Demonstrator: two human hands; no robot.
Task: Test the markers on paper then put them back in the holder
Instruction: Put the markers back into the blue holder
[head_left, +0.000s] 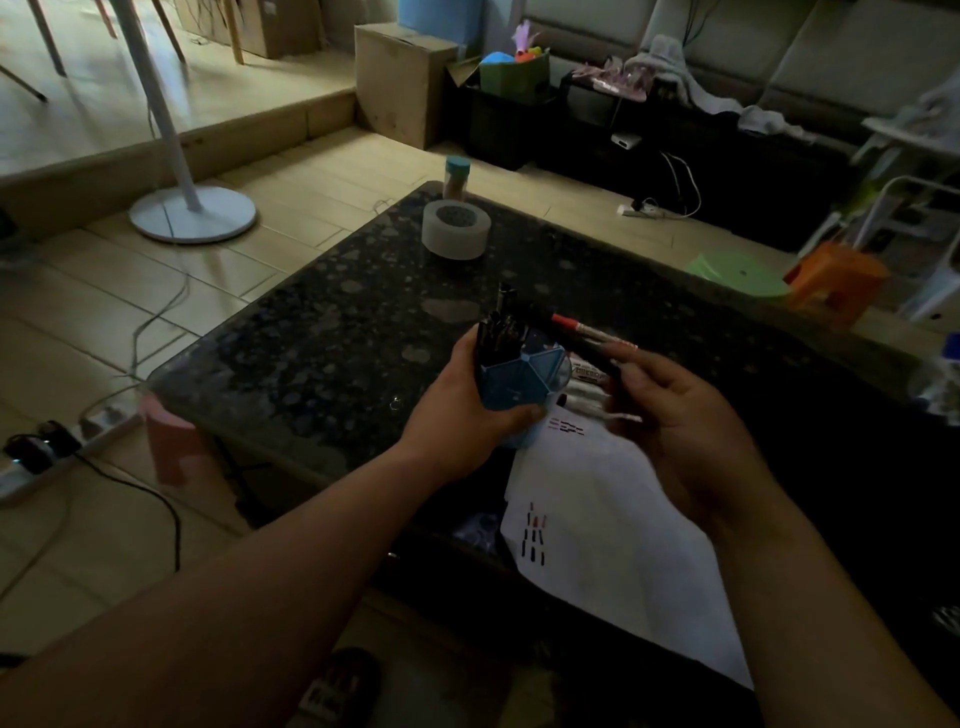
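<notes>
My left hand (467, 400) grips a blue faceted holder (524, 384) with several dark markers (498, 327) standing in it. My right hand (670, 415) pinches a bunch of markers (582, 332), one with a red cap, their tips pointing at the holder's open top. More white markers (587, 395) lie on the table behind the holder. A white paper (613, 535) with short red and black test strokes lies under my right hand on the dark speckled table (337, 353).
A grey round container (456, 230) and a jar with a blue lid (457, 176) stand at the table's far end. Left of the table are a fan base (192, 214), cables and a power strip (41, 452). Green and orange stools (831, 280) stand at the right.
</notes>
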